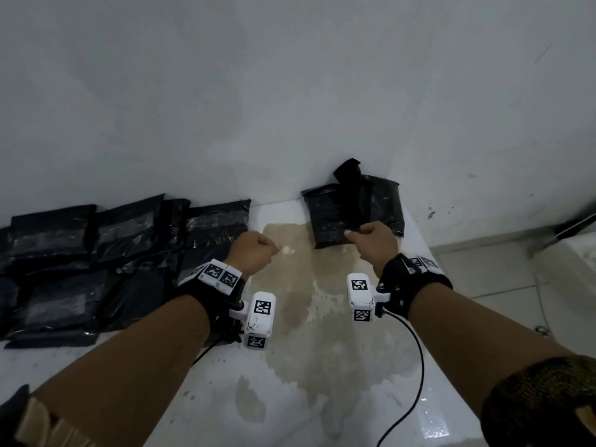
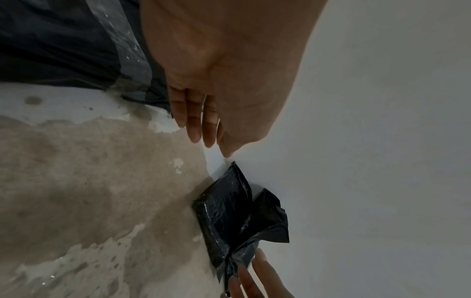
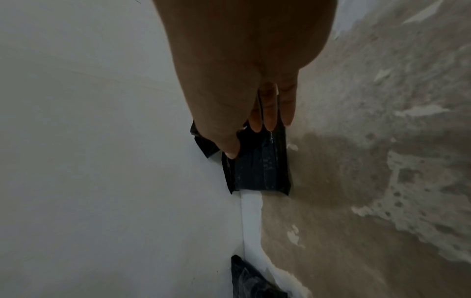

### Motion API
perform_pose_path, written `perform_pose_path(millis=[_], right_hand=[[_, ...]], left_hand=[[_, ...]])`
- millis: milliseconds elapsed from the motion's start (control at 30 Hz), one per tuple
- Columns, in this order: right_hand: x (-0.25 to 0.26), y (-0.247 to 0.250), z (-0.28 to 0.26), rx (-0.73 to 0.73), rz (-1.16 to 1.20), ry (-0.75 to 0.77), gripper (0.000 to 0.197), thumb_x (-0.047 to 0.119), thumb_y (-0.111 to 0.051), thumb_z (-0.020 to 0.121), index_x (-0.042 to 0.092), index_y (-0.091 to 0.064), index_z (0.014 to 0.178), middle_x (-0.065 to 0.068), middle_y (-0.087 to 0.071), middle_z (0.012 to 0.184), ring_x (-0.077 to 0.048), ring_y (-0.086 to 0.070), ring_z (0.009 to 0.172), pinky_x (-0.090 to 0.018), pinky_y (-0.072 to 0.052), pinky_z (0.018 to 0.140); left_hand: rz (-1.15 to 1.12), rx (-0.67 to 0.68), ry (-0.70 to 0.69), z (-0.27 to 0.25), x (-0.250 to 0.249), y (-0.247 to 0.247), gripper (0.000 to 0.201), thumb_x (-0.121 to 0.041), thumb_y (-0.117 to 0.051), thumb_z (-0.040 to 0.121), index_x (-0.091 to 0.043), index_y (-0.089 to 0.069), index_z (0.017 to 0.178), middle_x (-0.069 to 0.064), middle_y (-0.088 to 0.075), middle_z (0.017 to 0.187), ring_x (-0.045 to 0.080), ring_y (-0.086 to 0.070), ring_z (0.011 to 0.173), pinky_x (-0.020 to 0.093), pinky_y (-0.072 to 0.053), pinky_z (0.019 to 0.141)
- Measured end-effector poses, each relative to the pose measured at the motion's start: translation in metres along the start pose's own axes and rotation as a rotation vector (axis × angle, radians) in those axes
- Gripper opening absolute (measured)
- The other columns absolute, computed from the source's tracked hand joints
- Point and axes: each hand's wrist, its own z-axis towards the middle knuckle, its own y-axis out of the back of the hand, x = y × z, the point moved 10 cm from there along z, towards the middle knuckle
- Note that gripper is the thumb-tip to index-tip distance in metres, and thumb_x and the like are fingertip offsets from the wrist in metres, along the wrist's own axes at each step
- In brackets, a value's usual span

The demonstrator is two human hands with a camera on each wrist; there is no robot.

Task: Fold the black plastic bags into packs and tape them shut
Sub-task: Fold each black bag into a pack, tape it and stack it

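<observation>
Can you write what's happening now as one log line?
step: grab next bag | right hand: touching unfolded black bag | left hand: idle | taped packs: left

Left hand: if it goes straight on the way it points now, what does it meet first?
Probably the wall. The left hand points past the taped packs, with only bare table ahead; depth is unclear.

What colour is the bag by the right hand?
Black bag, glossy; the head view shows it best.

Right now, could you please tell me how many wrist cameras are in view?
2: one white camera at the left wrist, the other at the right wrist. None seems hidden.
</observation>
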Motion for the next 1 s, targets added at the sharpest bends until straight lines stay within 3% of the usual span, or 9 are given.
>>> perform_pose_path(millis=[167,333,433,533,633,767,867,933,1000], right_hand=[[0.004,0.029,0.022,-0.077,-0.058,0.043,0.043,0.038,-0.077,0.079,0.012,-0.065,0.111,-0.007,-0.067,0.111,-0.029,-0.063,0.105,-0.043,-0.051,0.095],[0.012,0.039,0.043,-0.104,-0.146,0.038,0.043,0.035,-0.077,0.080,0.012,-0.061,0.113,-0.009,-0.065,0.117,-0.030,-0.059,0.112,-0.036,-0.048,0.097],[0.016,0.030,0.056,-0.100,-0.193,0.006,0.063,0.038,-0.080,0.075,0.010,-0.051,0.123,-0.015,-0.058,0.126,-0.034,-0.056,0.116,-0.038,-0.047,0.096],[0.019,0.015,0.075,-0.076,-0.266,-0.054,0.094,0.049,-0.082,0.070,0.008,-0.033,0.138,-0.021,-0.040,0.141,-0.043,-0.048,0.123,-0.050,-0.045,0.102],[0.032,0.003,0.091,-0.038,-0.400,-0.065,0.103,0.058,-0.077,0.070,0.010,-0.025,0.146,-0.021,-0.032,0.147,-0.046,-0.043,0.128,-0.054,-0.040,0.106],[0.048,-0.006,0.099,-0.014,-0.430,-0.051,0.085,0.055,-0.066,0.080,0.009,-0.033,0.143,-0.023,-0.037,0.144,-0.047,-0.046,0.125,-0.053,-0.040,0.105],[0.057,-0.006,0.103,0.003,-0.446,0.035,0.055,0.043,-0.050,0.081,0.005,-0.058,0.120,-0.024,-0.058,0.125,-0.044,-0.057,0.109,-0.046,-0.048,0.096],[0.066,-0.002,0.099,0.003,-0.441,0.117,0.035,0.028,-0.048,0.090,0.001,-0.065,0.103,-0.024,-0.065,0.111,-0.042,-0.061,0.100,-0.039,-0.048,0.086],[0.076,0.010,0.093,-0.048,-0.407,0.175,0.027,0.018,-0.047,0.096,-0.002,-0.065,0.099,-0.024,-0.066,0.107,-0.042,-0.061,0.099,-0.038,-0.046,0.084]], left_hand=[[-0.030,-0.012,0.010,0.001,-0.008,-0.012,0.024,-0.020,-0.070,0.088,-0.014,-0.062,0.066,0.021,-0.072,0.093,0.031,-0.068,0.088,0.041,-0.053,0.087],[-0.054,-0.058,0.035,0.007,-0.002,-0.007,0.022,-0.021,-0.071,0.088,-0.017,-0.063,0.068,0.018,-0.072,0.088,0.030,-0.069,0.086,0.041,-0.053,0.087],[-0.073,-0.084,0.049,0.008,0.001,-0.004,0.018,-0.021,-0.070,0.088,-0.016,-0.062,0.072,0.010,-0.068,0.079,0.022,-0.066,0.074,0.037,-0.053,0.081],[-0.094,-0.113,0.067,0.007,0.005,0.002,0.014,-0.020,-0.070,0.089,-0.012,-0.063,0.079,0.005,-0.066,0.078,0.016,-0.064,0.067,0.028,-0.050,0.070],[-0.085,-0.143,0.077,0.004,0.008,0.011,0.014,-0.021,-0.069,0.090,-0.008,-0.065,0.087,0.003,-0.065,0.076,0.012,-0.062,0.063,0.020,-0.047,0.057],[-0.037,-0.182,0.077,-0.001,0.014,0.028,0.014,-0.023,-0.068,0.089,-0.009,-0.067,0.085,-0.001,-0.064,0.070,0.009,-0.059,0.059,0.028,-0.049,0.062],[-0.045,-0.207,0.084,-0.005,0.018,0.040,0.017,-0.022,-0.069,0.089,-0.006,-0.069,0.089,0.001,-0.065,0.070,0.009,-0.059,0.054,0.037,-0.056,0.064],[-0.044,-0.218,0.080,-0.007,0.019,0.046,0.017,-0.022,-0.069,0.089,-0.006,-0.069,0.089,0.005,-0.068,0.074,0.014,-0.063,0.058,0.040,-0.058,0.067],[-0.036,-0.228,0.061,-0.008,0.016,0.051,0.014,-0.022,-0.069,0.088,-0.009,-0.070,0.085,0.009,-0.072,0.080,0.024,-0.069,0.070,0.042,-0.059,0.073]])
